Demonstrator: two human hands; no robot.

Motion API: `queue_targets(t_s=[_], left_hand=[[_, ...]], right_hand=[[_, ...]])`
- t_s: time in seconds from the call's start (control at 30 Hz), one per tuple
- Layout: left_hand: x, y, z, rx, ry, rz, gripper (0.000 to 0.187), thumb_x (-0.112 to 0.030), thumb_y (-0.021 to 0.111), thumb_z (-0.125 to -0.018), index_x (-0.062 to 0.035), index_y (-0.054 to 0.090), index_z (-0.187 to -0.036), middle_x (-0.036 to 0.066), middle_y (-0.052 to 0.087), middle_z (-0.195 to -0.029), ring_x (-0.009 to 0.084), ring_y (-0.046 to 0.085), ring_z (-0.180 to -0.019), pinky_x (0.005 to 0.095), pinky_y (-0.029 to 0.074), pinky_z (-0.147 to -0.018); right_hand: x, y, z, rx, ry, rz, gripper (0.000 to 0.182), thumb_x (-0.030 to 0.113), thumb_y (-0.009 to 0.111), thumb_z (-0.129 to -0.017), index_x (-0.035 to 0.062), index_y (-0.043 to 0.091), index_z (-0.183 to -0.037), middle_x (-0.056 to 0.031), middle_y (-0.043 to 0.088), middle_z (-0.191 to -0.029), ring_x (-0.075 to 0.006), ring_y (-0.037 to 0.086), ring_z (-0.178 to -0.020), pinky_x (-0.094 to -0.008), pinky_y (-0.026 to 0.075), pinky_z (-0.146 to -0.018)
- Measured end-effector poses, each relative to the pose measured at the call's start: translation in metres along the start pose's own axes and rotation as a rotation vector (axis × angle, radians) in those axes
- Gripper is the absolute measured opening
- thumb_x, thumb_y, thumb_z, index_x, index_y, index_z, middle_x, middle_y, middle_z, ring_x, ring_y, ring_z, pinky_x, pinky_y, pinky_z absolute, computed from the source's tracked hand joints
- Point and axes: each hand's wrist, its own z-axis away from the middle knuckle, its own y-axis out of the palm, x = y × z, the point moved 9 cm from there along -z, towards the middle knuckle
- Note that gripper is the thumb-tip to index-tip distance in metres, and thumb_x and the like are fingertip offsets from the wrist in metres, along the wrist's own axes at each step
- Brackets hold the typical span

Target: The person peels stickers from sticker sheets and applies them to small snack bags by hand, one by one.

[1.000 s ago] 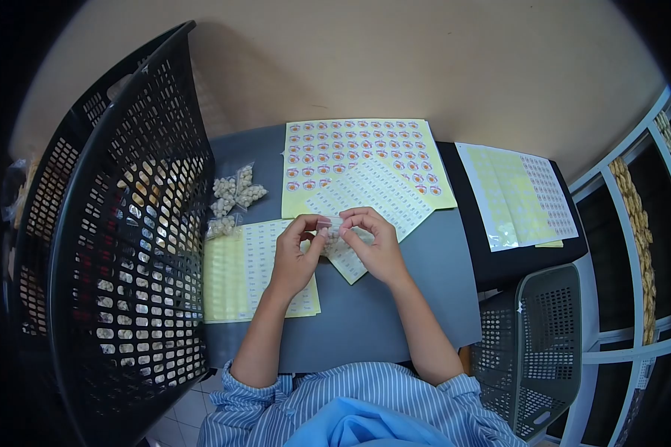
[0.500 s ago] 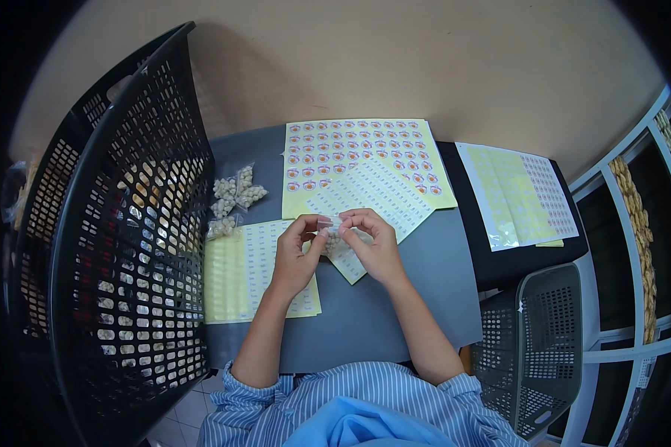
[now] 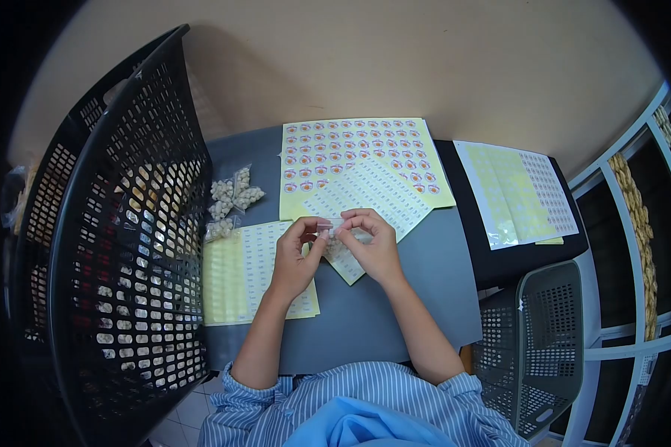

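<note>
A small clear plastic bag with pale pieces in it (image 3: pixel 334 246) is pinched near its top between both hands. My left hand (image 3: pixel 298 257) grips its left side with thumb and fingers, and my right hand (image 3: pixel 374 249) grips the right side. Fingers partly cover the bag. Just beneath it lies a tilted sheet of small printed labels (image 3: pixel 376 192). That sheet overlaps a larger yellow sheet of round orange-and-red stickers (image 3: pixel 335 146). Left of my hands are more yellow-backed label sheets (image 3: pixel 227 279), with several filled bags (image 3: pixel 235 195) behind them.
A tall dark basket (image 3: pixel 138 246) of packed items stands at the left, against the grey table (image 3: pixel 365 331). To the right, a partly used sticker sheet (image 3: pixel 511 197) lies on a black surface. A green basket (image 3: pixel 548 328) sits below, beside a white rack (image 3: pixel 634 290).
The head view has shifted slightly. My hands keep the same pinch on the bag, with only tiny finger movement.
</note>
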Motion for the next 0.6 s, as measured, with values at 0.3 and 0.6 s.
queue_targets(t_s=[0.3, 0.6], left_hand=[[-0.005, 0.004, 0.001, 0.01, 0.025, -0.065, 0.017, -0.008, 0.058, -0.08, 0.0009, 0.056, -0.094, 0.007, 0.06, -0.089, 0.0105, 0.054, -0.074, 0.0243, 0.045, -0.063], [0.009, 0.005, 0.001, -0.021, 0.023, 0.133, 0.022, -0.002, 0.056, -0.08, 0.0, 0.052, -0.102, 0.007, 0.057, -0.093, 0.0109, 0.055, -0.081, 0.0237, 0.045, -0.068]], right_hand=[[-0.015, 0.005, 0.0, 0.013, 0.041, -0.189, 0.012, 0.006, 0.067, -0.071, -0.0009, 0.057, -0.073, -0.0082, 0.061, -0.087, -0.0137, 0.06, -0.077, -0.0273, 0.047, -0.076], [-0.014, 0.006, 0.002, 0.037, 0.124, -0.353, 0.045, 0.001, 0.066, -0.073, 0.0001, 0.043, -0.111, -0.0065, 0.06, -0.077, -0.0097, 0.059, -0.072, -0.0221, 0.048, -0.068]])
